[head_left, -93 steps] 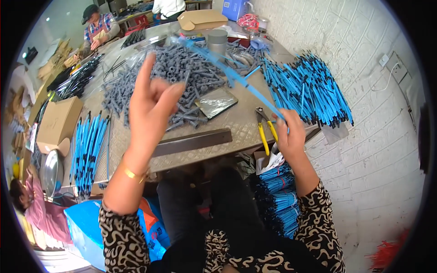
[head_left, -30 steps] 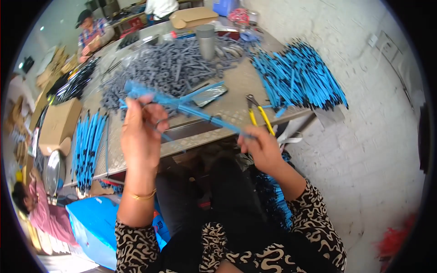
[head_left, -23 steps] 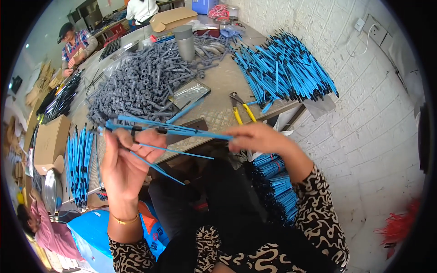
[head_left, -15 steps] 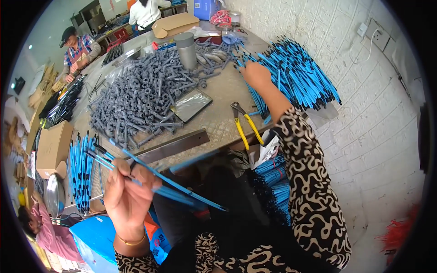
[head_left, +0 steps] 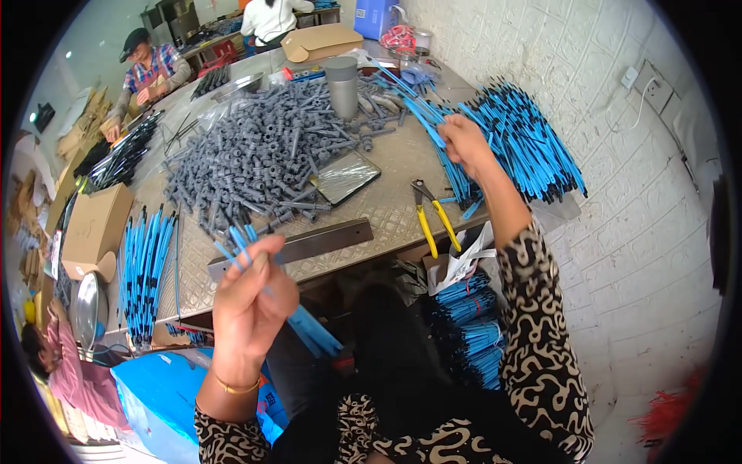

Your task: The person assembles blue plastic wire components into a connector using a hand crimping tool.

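My left hand (head_left: 255,305), low in front of me, is closed around a small bundle of thin blue rods (head_left: 313,331). Their upper ends poke out past the thumb, and motion blurs them. Over the table's right side, my right hand (head_left: 468,147) pinches one or more blue rods (head_left: 421,104) that point up and away to the left; how many I cannot tell. Right beside that hand lies a big pile of blue rods with black ends (head_left: 529,147). A pair of yellow-handled pliers (head_left: 434,220) rests by the table's front edge.
A heap of grey plastic parts (head_left: 239,155) covers the middle of the table, with a grey cylinder (head_left: 341,89) behind it. A metal bar (head_left: 309,246) lies along the front edge. More blue rods (head_left: 145,271) stand at left near a cardboard box (head_left: 97,232). Other people work farther off.
My right hand has drawn back from the pile's far left edge, lifting blue rods. My left hand, still holding its bundle, has shifted right. The whole view has turned slightly.
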`<state>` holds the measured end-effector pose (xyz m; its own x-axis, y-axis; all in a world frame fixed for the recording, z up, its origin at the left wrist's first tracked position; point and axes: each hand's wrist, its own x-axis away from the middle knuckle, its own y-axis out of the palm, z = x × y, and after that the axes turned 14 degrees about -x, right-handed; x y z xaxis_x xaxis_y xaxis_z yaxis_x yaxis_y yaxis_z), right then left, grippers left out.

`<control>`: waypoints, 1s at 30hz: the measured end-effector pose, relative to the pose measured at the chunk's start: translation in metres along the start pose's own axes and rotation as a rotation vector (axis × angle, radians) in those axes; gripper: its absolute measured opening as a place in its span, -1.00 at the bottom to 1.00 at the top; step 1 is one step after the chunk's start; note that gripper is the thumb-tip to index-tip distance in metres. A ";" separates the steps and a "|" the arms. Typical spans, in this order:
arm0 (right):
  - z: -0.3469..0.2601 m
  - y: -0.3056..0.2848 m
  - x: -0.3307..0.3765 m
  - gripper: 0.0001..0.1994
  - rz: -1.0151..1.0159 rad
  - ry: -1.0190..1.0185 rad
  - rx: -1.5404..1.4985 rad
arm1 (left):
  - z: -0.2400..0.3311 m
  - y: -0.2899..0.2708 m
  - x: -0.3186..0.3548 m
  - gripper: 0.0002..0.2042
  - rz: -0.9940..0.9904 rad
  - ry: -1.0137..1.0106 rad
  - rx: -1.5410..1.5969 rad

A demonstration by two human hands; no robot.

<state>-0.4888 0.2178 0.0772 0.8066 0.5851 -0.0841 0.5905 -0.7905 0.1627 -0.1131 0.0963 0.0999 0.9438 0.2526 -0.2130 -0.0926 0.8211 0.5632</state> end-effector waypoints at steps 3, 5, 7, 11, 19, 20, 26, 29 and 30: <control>0.001 0.029 0.076 -0.78 -0.009 -0.198 0.084 | 0.005 0.025 -0.026 -0.73 0.638 -0.094 -0.174; 0.014 0.040 0.126 -0.76 -0.094 -0.435 0.295 | 0.004 0.012 -0.039 -0.80 0.588 0.032 -0.157; 0.027 0.055 0.168 -0.81 -0.231 -0.680 0.383 | -0.003 -0.006 -0.055 -0.84 0.562 0.177 -0.209; 0.034 0.064 0.208 -0.94 -0.471 -0.899 0.535 | -0.017 -0.010 -0.066 -0.90 0.570 0.367 -0.345; 0.034 0.048 0.193 -0.77 -0.260 -0.306 0.252 | -0.025 -0.013 -0.048 -0.92 0.549 0.321 -0.507; 0.031 0.044 0.187 -0.77 -0.248 -0.303 0.253 | -0.024 -0.011 -0.045 -0.91 0.522 0.327 -0.499; 0.046 -0.014 0.041 -0.76 -0.193 -0.469 0.951 | -0.006 0.018 -0.022 -0.85 0.341 0.189 -0.258; 0.041 -0.042 -0.035 -0.81 0.026 -0.479 1.498 | -0.005 0.018 -0.014 -0.81 0.310 0.135 -0.268; 0.042 -0.048 -0.048 -0.81 0.024 -0.491 1.493 | -0.004 0.012 -0.008 -0.80 0.233 0.105 -0.247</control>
<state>-0.5544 0.2203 0.0325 0.5703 0.6917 -0.4430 -0.1679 -0.4298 -0.8872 -0.1229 0.1065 0.1052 0.8518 0.4882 -0.1900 -0.3873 0.8311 0.3991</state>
